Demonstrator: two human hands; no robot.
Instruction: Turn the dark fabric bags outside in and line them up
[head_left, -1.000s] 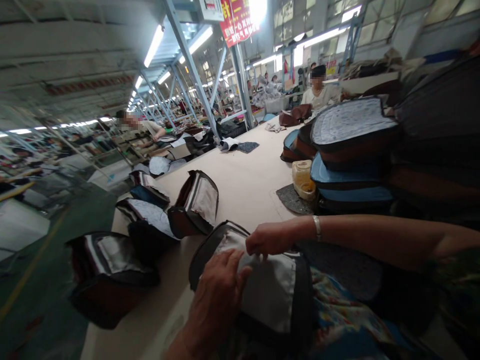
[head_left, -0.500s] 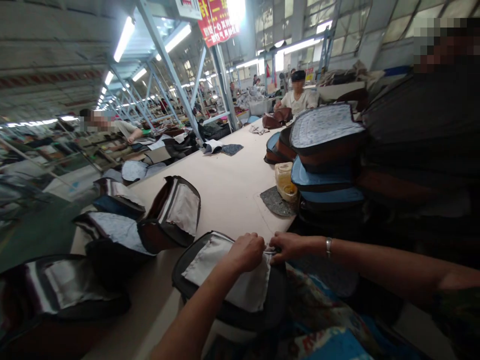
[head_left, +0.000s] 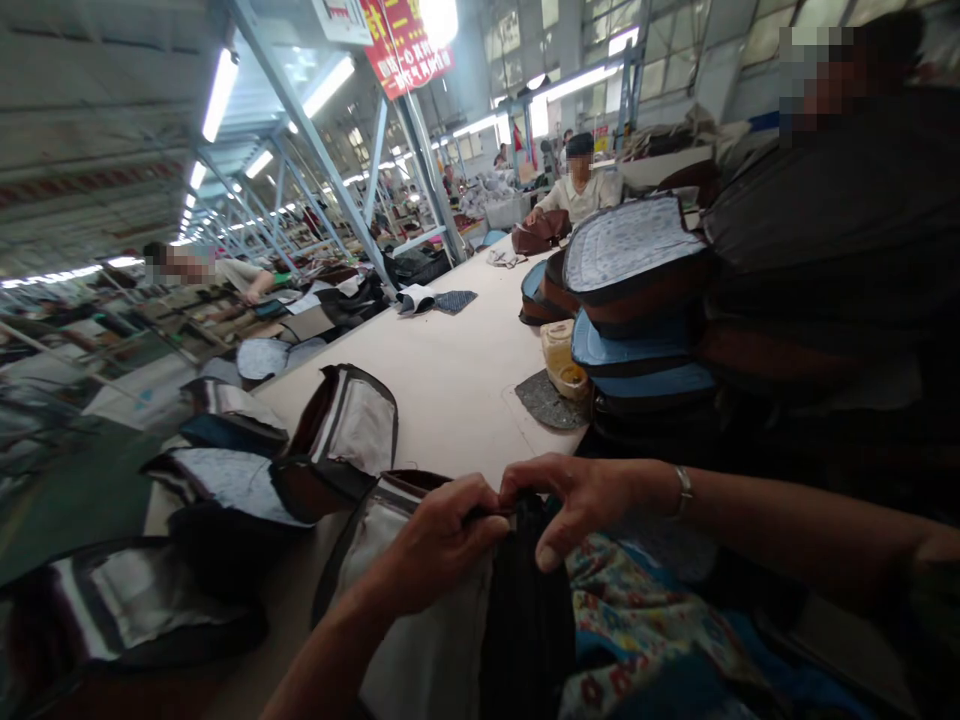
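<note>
My left hand [head_left: 442, 540] and my right hand [head_left: 577, 500] meet at the top rim of an unfinished black bag [head_left: 420, 630] with grey lining, held against my lap at the near edge of the table [head_left: 450, 380]. Both hands are closed in a pinch on the bag's black edge. A bracelet shows on my right wrist. Patterned cloth [head_left: 630, 620] lies under my right hand.
Several more open bag shells [head_left: 345, 430] lie along the table's left edge. A tall stack of bag panels [head_left: 637, 300] stands at the right, with a yellowish container [head_left: 561, 358] on a grey pad beside it. Other people [head_left: 581, 185] work farther off.
The bag has been pulled closer and tipped upright toward me. Both hands slid together on its top edge, and the black side now faces up between them.
</note>
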